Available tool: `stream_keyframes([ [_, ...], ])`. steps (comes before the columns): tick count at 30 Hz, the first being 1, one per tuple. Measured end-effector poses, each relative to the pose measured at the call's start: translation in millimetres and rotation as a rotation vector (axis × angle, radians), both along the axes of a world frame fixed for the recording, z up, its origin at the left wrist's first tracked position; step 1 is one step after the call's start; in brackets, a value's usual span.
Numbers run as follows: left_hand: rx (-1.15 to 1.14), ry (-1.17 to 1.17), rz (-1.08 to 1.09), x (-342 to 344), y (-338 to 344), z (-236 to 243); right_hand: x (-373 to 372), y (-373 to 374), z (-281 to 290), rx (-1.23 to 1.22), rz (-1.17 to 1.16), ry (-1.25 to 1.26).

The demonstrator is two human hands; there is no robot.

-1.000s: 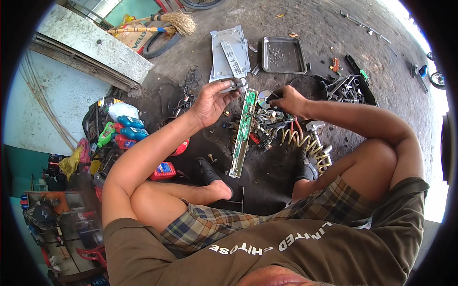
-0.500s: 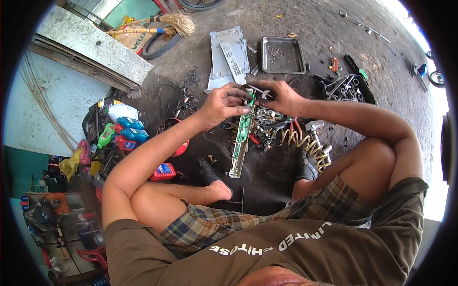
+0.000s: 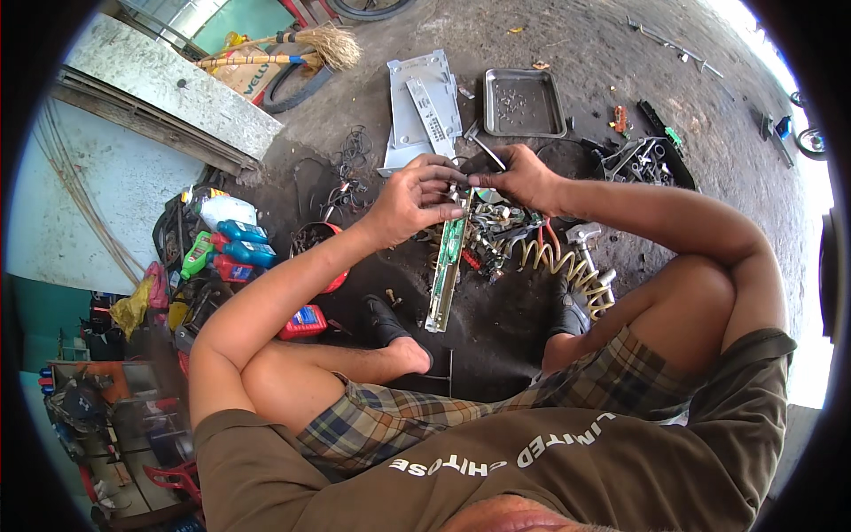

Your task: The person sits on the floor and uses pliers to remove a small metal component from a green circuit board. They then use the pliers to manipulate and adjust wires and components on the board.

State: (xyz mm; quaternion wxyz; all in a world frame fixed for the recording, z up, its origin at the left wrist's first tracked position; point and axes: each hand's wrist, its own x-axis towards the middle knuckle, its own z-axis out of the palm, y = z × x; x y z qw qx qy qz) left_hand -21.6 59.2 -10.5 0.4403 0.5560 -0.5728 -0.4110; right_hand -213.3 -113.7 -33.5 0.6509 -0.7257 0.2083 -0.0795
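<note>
A long, narrow metal strip with a green circuit board [image 3: 448,244] in it slants down from between my hands. My left hand [image 3: 417,199] is closed around its far end, thumb toward me and fingers on the other side. In my right hand [image 3: 523,182] is a slim silver tool [image 3: 487,152], its shaft sticking out past the fingers, its exact kind unclear. The fingertips of both hands meet at the strip's far end and hide the spot there. Under and to the right of the strip lies a heap of small metal parts and wires [image 3: 492,222].
Beyond my hands lie a grey sheet-metal panel [image 3: 403,106] and a metal tray [image 3: 523,131] holding small screws. Wrenches [image 3: 643,164], a hammer [image 3: 587,248] and a coiled hose [image 3: 567,270] are at right. Bottles [image 3: 244,253] and a red container [image 3: 304,322] stand at left.
The silver tool has turned in my right hand, its shaft now pointing away from me. My right fingertips have shifted in at the strip's far end. My left hand keeps its hold.
</note>
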Motion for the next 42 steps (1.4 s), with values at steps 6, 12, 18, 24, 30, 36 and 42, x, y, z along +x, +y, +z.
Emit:
stream_keyframes([
  [6, 0.084, 0.269, 0.034, 3, -2, -1, 5, -8, -18, 0.078, -0.054, -0.032],
  [12, 0.176, 0.340, 0.049, 12, -1, -10, 5, -9, -20, -0.038, -0.047, -0.041],
  [18, 0.211, 0.397, 0.063, 21, -1, -16, 1, -4, -7, -0.123, -0.029, 0.001],
  [24, 0.198, 0.481, 0.031, 18, -2, -12, 0, -9, -14, -0.192, -0.027, -0.018],
  [30, 0.250, 0.675, 0.071, 20, 1, -11, 3, -9, -15, -0.287, -0.038, -0.032],
  [36, 0.252, 0.726, 0.081, 21, -2, -18, 1, -7, -8, -0.330, -0.007, -0.075],
  [42, 0.252, 0.767, 0.100, 21, -1, -20, 0, -6, -6, -0.320, 0.002, -0.071],
])
